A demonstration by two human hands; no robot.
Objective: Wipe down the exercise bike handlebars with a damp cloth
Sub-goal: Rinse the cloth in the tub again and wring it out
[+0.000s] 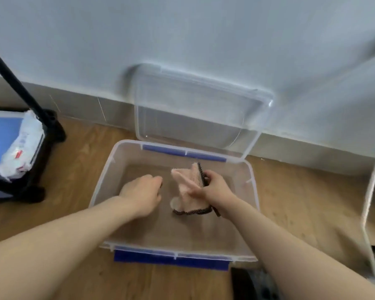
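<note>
At the far left edge of the wooden floor (69,191), a black pole (13,76) slants down to a dark wheeled frame (52,131), and a white plastic packet (22,146) leans against it beside something blue. To the right, in the middle of the floor near the wall (182,29), sits an open clear plastic bin (102,176) with blue latches (171,259) on its near and far rims. The left hand (142,192) reaches into the bin's left half, back upward, fingers loosely bent, with nothing visible in it. Just beside it, the pink cloth (187,187) with a dark braided edge hangs bunched inside the bin, grasped near its top by the right hand (212,187), whose fingers curl round it. Behind the bin, its clear lid (193,109) stands tilted against the wall. At the right edge, the rim of another clear plastic piece (370,202) rises from the floor.
</note>
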